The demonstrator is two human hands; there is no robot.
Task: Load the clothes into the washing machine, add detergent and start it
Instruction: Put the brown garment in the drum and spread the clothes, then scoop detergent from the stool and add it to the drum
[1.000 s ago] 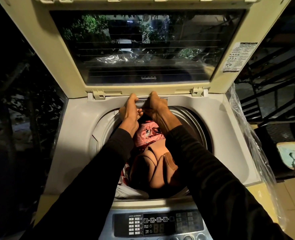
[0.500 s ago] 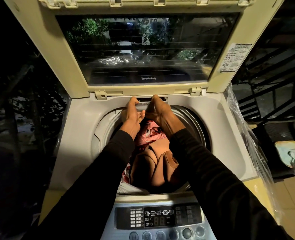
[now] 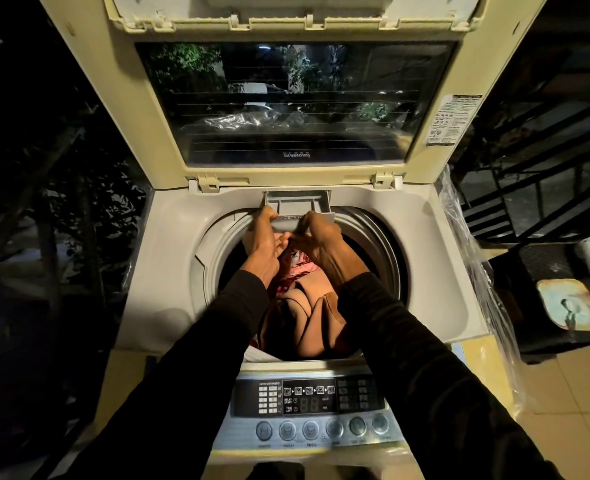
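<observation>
At the near edge of the washing machine (image 3: pixel 168 271), the control panel (image 3: pixel 307 400) is being shown with its row of round buttons (image 3: pixel 321 429) along the front. Past it, the drum opening (image 3: pixel 387 258) is being filled by clothes (image 3: pixel 307 317): a tan garment on top, pink and red patterned fabric behind it toward the far rim. Both black sleeves (image 3: pixel 196 358) are being stretched over the load. At the far rim of the opening, the detergent drawer (image 3: pixel 297 206) is being held partly out of its slot, its tray exposed. The drawer's front lip is being gripped by the left hand (image 3: pixel 264 240), fingers curled over the top and thumb tucked beneath. The same lip is being gripped by the right hand (image 3: pixel 321 237), fingers bent over it, thumb underneath, the two thumbs nearly touching. Behind the drawer, the lid (image 3: pixel 293 105) is being kept upright, its glass reflecting foliage. A plastic cover (image 3: pixel 477 265) is being draped down the machine's right side.
</observation>
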